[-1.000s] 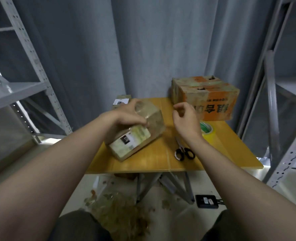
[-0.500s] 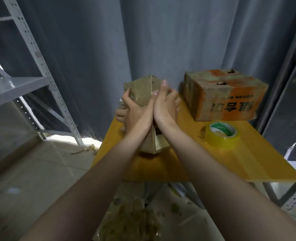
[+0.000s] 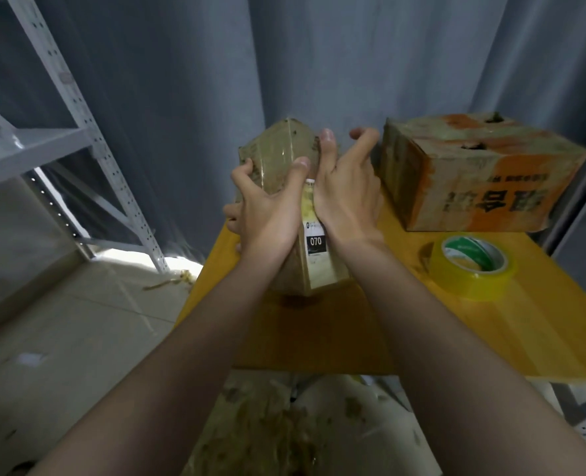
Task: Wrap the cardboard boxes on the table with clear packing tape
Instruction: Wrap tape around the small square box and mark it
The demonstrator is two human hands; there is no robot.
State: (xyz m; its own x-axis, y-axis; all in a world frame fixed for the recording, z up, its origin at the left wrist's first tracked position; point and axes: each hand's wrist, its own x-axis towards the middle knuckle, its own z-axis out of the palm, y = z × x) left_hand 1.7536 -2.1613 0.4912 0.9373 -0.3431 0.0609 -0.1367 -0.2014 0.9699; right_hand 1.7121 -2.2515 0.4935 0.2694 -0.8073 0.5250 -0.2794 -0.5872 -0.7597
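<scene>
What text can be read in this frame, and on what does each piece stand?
"070": white on black, on the label of the small box.
Fine print on that label: too small to read.
Large black characters on the orange box: upside down, unreadable.

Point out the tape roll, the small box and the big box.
tape roll (image 3: 470,288), head view, yellow outer side.
small box (image 3: 274,149), head view, upper taped face.
big box (image 3: 491,197), head view, printed front face.

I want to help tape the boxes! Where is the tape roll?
In the head view, the tape roll lies flat on the right side of the table, just in front of the big box and right of the small box.
</scene>
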